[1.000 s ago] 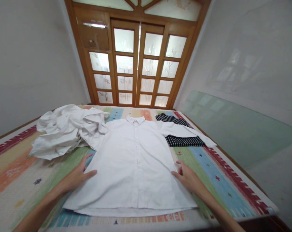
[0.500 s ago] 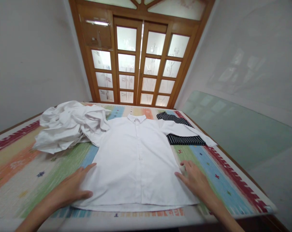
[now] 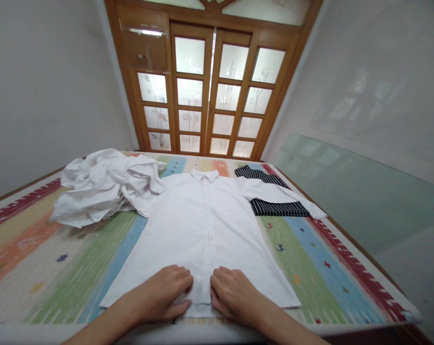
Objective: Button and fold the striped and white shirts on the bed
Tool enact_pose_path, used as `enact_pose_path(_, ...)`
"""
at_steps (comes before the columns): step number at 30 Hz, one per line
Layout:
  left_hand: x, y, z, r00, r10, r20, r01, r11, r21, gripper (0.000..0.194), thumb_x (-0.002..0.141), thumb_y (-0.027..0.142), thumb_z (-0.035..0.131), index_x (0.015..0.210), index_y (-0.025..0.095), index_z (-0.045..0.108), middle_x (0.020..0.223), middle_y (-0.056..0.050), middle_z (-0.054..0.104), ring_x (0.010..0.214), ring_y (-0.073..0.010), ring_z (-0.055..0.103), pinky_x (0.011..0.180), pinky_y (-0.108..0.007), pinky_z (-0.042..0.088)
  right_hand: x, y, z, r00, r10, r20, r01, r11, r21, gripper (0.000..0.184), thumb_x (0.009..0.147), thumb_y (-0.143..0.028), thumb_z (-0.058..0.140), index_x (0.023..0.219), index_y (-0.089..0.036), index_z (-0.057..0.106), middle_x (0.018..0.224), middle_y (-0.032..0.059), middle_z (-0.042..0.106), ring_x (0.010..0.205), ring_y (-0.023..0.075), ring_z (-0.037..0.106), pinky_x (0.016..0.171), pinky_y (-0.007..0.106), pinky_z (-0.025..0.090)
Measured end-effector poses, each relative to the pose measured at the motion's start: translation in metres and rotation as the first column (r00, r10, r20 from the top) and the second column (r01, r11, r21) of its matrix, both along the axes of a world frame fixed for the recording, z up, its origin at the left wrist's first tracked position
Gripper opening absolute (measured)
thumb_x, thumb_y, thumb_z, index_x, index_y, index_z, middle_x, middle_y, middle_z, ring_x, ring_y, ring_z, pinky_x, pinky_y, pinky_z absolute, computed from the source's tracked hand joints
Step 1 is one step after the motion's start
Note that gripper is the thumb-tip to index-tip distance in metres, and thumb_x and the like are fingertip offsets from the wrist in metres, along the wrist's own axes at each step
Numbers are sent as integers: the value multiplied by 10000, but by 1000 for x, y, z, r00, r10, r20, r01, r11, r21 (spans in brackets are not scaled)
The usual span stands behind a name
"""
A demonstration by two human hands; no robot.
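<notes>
A white button-up shirt (image 3: 202, 225) lies flat, front up, on a striped colourful mat (image 3: 91, 258), collar toward the far end. Both my hands rest side by side on the middle of its near hem. My left hand (image 3: 163, 293) has its fingers curled onto the fabric left of the button line, with the thumb at the hem's edge. Just right of that line, my right hand (image 3: 233, 293) is curled the same way. The two hands nearly touch.
A crumpled pile of white cloth (image 3: 102, 189) lies at the far left, touching the shirt's left sleeve. A folded black-and-white striped garment (image 3: 274, 207) sits under the shirt's right sleeve. Wooden glazed doors (image 3: 202, 91) stand behind; a glass panel (image 3: 346, 191) leans on the right wall.
Both hands have slid from the shirt's two sides, down and inward, to meet at the middle of the near hem. The shirt's lower part lies smoother.
</notes>
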State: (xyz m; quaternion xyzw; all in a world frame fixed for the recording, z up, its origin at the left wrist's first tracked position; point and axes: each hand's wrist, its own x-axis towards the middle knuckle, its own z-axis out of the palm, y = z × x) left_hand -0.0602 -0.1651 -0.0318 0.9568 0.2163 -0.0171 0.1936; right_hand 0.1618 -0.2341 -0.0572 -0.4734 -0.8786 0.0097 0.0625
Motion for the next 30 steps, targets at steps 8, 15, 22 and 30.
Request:
enact_pose_path(8, 4, -4, 1, 993, -114, 22, 111, 989, 95, 67, 795, 144, 523, 808, 208, 511, 806, -22, 616, 737, -184, 569, 701, -297, 422, -4, -13, 7, 928, -1, -373, 18, 999, 42, 100, 891, -153, 436, 868, -202, 520, 773, 28, 600, 677, 148, 555, 612, 252, 397)
enact_pose_path(15, 2, 11, 16, 994, -113, 8, 113, 993, 45, 47, 776, 232, 594, 764, 201, 562, 764, -12, 637, 718, -181, 588, 695, -280, 422, -3, -12, 8, 973, 129, -191, -158, 977, -145, 187, 915, -324, 511, 928, -186, 636, 905, 58, 655, 803, 177, 593, 660, 263, 422)
enact_pose_path(22, 29, 100, 23, 985, 156, 73, -165, 976, 143, 180, 853, 202, 479, 871, 175, 657, 834, -54, 680, 747, -186, 605, 684, -271, 420, 18, 32, 44, 855, 265, -446, -449, 808, -381, 234, 897, -328, 554, 942, -179, 728, 795, 22, 700, 670, 105, 599, 647, 187, 430)
enact_pose_path(30, 97, 205, -15, 890, 390, 235, -429, 892, 144, 285, 768, 52, 502, 910, 140, 732, 864, -95, 673, 878, -217, 619, 847, -304, 458, 33, 170, 45, 753, -322, -575, 248, 947, -205, 153, 794, -147, 569, 727, -143, 706, 662, 4, 677, 620, 112, 575, 611, 200, 392)
